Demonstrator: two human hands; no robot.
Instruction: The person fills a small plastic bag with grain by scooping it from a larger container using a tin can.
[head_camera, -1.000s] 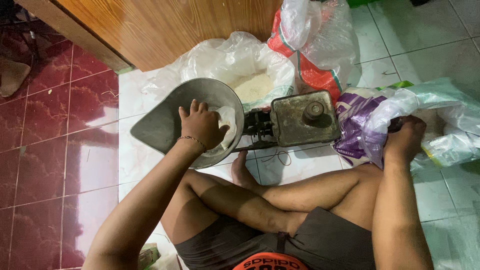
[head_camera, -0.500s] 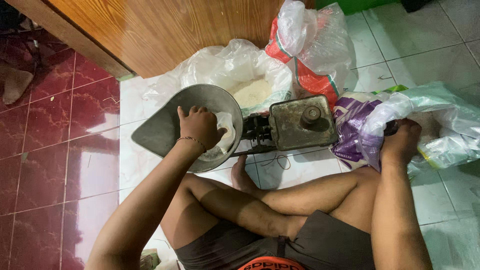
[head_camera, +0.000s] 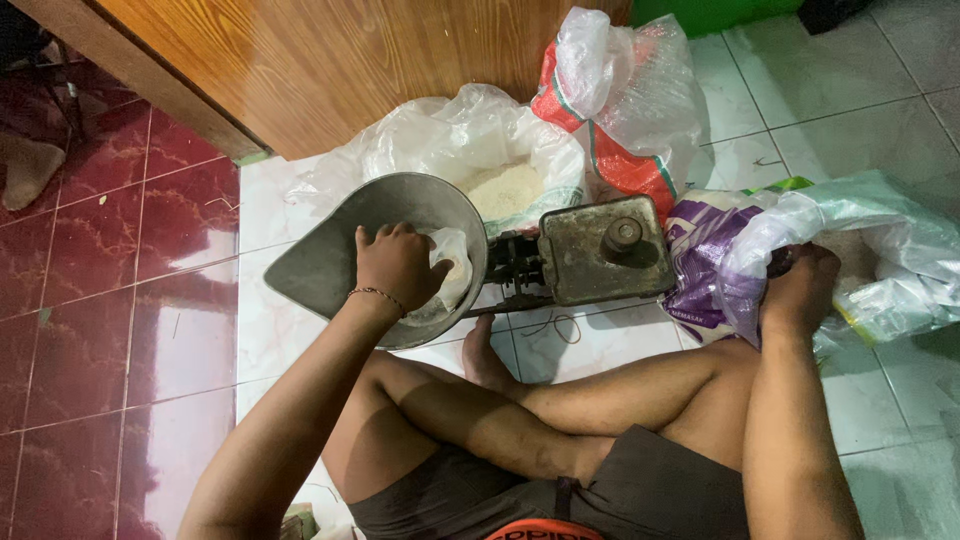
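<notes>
I sit cross-legged on the floor. My left hand (head_camera: 397, 266) rests in the grey metal scoop pan (head_camera: 340, 240) of a balance scale and grips a small clear plastic bag (head_camera: 453, 268) of white grain. The scale's rusty weight platform (head_camera: 600, 250) carries a round weight (head_camera: 622, 236). My right hand (head_camera: 800, 288) reaches into the mouth of a purple and white sack (head_camera: 720, 262) at the right; its fingers are hidden by the plastic.
A large open clear sack of white grain (head_camera: 500, 165) stands behind the scale. A red and white sack (head_camera: 620, 110) leans at the back. A wooden cabinet (head_camera: 330, 60) runs along the top. Red tiles lie to the left, white tiles to the right.
My left hand has shifted slightly within the pan, still on the small bag. My right hand stays at the purple sack's mouth.
</notes>
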